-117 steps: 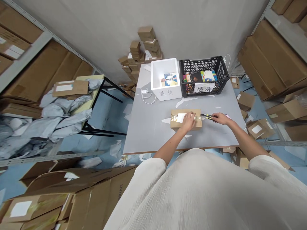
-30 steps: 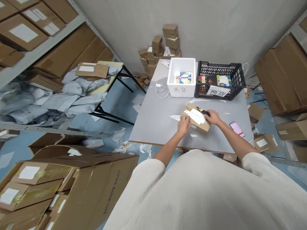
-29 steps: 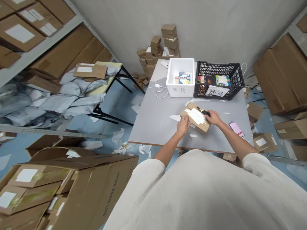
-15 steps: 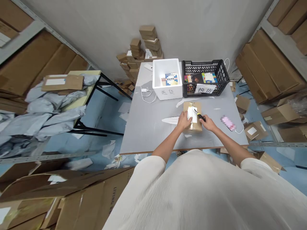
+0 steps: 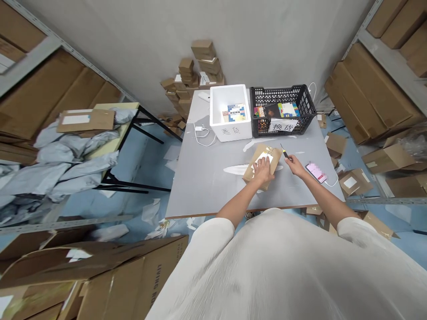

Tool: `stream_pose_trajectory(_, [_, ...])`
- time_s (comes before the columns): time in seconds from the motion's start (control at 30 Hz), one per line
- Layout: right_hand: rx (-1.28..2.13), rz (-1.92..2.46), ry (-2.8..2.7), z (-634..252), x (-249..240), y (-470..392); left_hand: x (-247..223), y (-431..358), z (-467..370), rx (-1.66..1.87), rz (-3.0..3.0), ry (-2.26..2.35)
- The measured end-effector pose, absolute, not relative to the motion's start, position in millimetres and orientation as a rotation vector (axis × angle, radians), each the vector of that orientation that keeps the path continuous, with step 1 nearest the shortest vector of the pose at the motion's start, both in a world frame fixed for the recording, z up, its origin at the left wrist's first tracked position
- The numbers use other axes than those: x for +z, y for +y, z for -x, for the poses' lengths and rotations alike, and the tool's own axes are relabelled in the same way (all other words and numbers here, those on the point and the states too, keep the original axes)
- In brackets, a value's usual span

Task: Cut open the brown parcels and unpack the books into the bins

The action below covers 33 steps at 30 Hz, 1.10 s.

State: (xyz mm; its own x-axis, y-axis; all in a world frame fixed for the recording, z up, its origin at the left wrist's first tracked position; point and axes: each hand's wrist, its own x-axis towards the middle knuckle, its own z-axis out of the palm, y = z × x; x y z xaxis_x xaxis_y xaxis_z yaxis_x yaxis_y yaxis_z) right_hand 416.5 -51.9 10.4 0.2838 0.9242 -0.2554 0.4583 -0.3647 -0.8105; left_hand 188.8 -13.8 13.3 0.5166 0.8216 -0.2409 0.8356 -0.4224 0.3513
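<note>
A brown cardboard box (image 5: 252, 174) with a white label and shiny tape lies turned at an angle on the grey table. Across its top rests my left hand (image 5: 263, 170), fingers spread over the label. My right hand (image 5: 295, 166) is closed around a slim tool (image 5: 284, 153) with a black-and-yellow handle and a thin metal tip. The tip points up and away, just right of the box and apart from it. A phone (image 5: 316, 173), partly blurred out, lies to the right of that hand with a white cable attached.
Behind the box stand a white foam bin (image 5: 231, 132) and a black plastic crate (image 5: 308, 118), each with books inside. Small boxes (image 5: 210, 66) are stacked by the wall. Grey parcels (image 5: 80, 149) cover a side table. Cartons (image 5: 355, 182) lie on the floor at right.
The box has been turned clockwise, its far end swinging right. My left hand has moved from its left side onto its top. My right hand has drawn the tool away to the right.
</note>
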Motion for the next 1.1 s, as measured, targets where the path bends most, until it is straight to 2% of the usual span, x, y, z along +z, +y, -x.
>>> stream_pose_trajectory(0.13, [0.979, 1.901, -1.248, -411, 9, -48, 16, -6, -172, -0.143, -2.451, 1.156])
stream_pose_trajectory(0.3, [1.208, 1.830, -1.141, -397, 5, -56, 20, 13, -137, -0.246, -2.567, 0.898])
stream_pose_trajectory(0.6, [1.578, 1.653, -0.927, -371, 4, -77, 38, 1, -121, -0.199, -2.601, 0.929])
stream_pose_trajectory(1.1, [1.325, 1.776, -1.575, -435, 39, -88, 31, -18, -144, -0.086, -2.529, 1.087])
